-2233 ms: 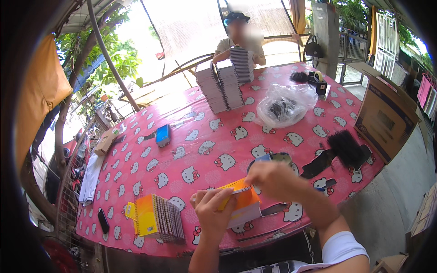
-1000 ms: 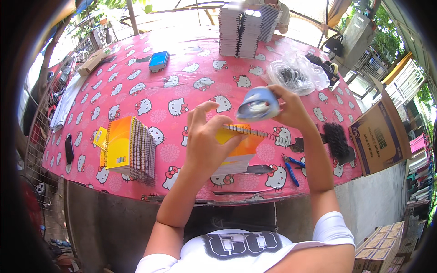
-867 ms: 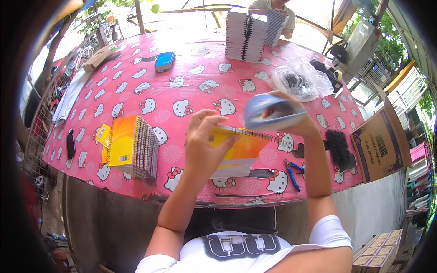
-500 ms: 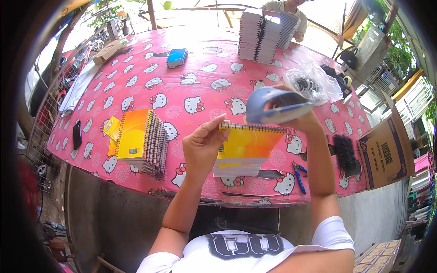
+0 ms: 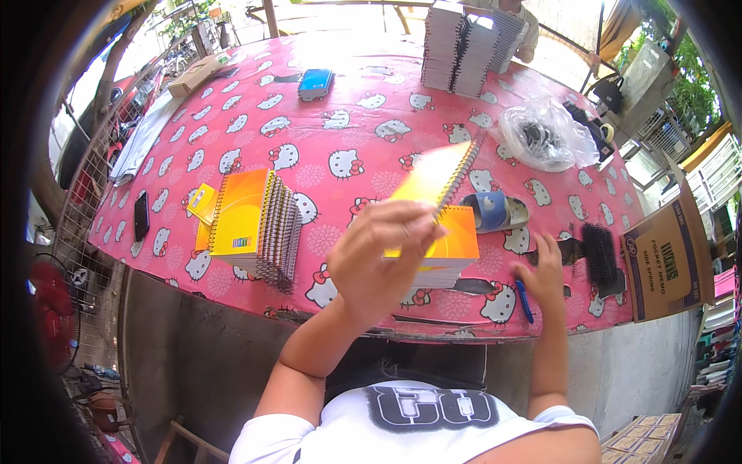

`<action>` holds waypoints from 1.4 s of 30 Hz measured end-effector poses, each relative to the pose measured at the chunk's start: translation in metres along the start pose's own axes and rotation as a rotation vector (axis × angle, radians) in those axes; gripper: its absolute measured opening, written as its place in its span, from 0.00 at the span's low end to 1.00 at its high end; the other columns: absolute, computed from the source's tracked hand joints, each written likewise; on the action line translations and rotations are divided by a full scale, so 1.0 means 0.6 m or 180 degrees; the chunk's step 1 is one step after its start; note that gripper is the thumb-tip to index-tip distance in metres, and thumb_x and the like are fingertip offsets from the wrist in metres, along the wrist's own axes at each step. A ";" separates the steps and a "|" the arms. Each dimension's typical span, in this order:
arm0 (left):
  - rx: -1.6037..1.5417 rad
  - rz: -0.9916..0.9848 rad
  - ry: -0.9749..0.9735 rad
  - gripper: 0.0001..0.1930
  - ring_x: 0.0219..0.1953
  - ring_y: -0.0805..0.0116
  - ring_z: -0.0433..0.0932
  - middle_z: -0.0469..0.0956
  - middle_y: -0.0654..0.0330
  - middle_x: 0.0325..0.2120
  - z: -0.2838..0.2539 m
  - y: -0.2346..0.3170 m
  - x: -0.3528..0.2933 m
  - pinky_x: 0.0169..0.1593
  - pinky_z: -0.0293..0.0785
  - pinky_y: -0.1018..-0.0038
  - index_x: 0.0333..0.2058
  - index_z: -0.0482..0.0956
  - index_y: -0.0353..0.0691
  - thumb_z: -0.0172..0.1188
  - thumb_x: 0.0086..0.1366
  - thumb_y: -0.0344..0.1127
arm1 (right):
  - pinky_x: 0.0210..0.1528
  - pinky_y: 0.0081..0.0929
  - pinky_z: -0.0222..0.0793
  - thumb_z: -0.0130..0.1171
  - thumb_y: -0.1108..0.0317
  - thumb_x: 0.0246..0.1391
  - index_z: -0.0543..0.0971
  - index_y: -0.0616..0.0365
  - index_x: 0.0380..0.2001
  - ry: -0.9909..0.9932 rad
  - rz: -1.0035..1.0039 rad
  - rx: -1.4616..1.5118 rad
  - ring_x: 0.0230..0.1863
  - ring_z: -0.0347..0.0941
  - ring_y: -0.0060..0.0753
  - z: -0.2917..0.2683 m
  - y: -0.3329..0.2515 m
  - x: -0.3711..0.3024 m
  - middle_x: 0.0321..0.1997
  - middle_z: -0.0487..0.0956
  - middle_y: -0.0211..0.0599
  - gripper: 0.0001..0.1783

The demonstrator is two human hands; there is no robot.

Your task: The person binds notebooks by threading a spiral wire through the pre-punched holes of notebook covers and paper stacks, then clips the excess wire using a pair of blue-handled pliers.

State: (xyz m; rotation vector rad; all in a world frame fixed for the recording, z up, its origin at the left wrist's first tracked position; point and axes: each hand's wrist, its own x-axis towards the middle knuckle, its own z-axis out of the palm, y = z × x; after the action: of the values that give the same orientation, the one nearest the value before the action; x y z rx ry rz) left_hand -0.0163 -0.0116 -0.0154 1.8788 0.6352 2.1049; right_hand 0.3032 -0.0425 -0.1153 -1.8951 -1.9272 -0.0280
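My left hand (image 5: 382,255) is closed on the lower end of a yellow-orange spiral notebook (image 5: 434,179). The notebook is held tilted, its coil along the right side and its cover catching glare. Under it lies a stack of yellow-orange notebooks (image 5: 461,226), partly hidden by the hand. My right hand (image 5: 546,272) has its fingers apart over blue-handled pliers (image 5: 525,303); it hides their head, and I cannot tell whether it touches them. A blue slipper (image 5: 491,210) rests on the table just behind the stack's right side.
Left stands a taller stack of spiral notebooks (image 5: 246,213), with a phone (image 5: 141,216) beyond it. Black coils (image 5: 599,255) and a cardboard box (image 5: 666,259) are at right. Farther back are a plastic bag (image 5: 545,135), a blue notebook pile (image 5: 316,83), tall notebook stacks (image 5: 456,50) and another person (image 5: 525,31).
My right hand has let go of the slipper, now on the table, and moved down to the pliers. My left hand has lifted and tilted a notebook above the stack.
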 end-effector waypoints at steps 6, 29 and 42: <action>0.0292 -0.0902 -0.0673 0.11 0.37 0.65 0.82 0.82 0.53 0.35 0.020 -0.001 -0.072 0.40 0.80 0.75 0.36 0.80 0.35 0.68 0.53 0.20 | 0.57 0.40 0.64 0.64 0.57 0.52 0.72 0.65 0.54 0.0239 0.0026 -0.0736 0.56 0.68 0.53 0.029 0.030 -0.130 0.55 0.70 0.54 0.30; 0.0911 0.0336 -0.0451 0.14 0.35 0.61 0.81 0.82 0.52 0.36 -0.064 0.020 0.014 0.40 0.78 0.70 0.37 0.80 0.33 0.69 0.51 0.19 | 0.46 0.24 0.73 0.62 0.70 0.54 0.77 0.64 0.47 -0.0737 -0.0011 0.4016 0.44 0.77 0.26 -0.084 -0.215 -0.025 0.45 0.80 0.39 0.17; 0.2197 -0.1306 -0.2959 0.11 0.42 0.63 0.76 0.79 0.56 0.35 -0.363 -0.164 0.187 0.45 0.70 0.68 0.37 0.78 0.38 0.48 0.70 0.35 | 0.58 0.43 0.62 0.68 0.63 0.46 0.76 0.65 0.48 0.0308 0.0808 0.0067 0.56 0.66 0.53 0.048 0.022 -0.089 0.55 0.71 0.51 0.26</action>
State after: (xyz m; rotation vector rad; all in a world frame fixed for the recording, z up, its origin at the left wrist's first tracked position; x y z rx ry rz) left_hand -0.2562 0.0927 0.0197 2.4449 1.4022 0.6244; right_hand 0.3059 -0.0833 -0.1617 -2.0700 -1.6069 -0.0223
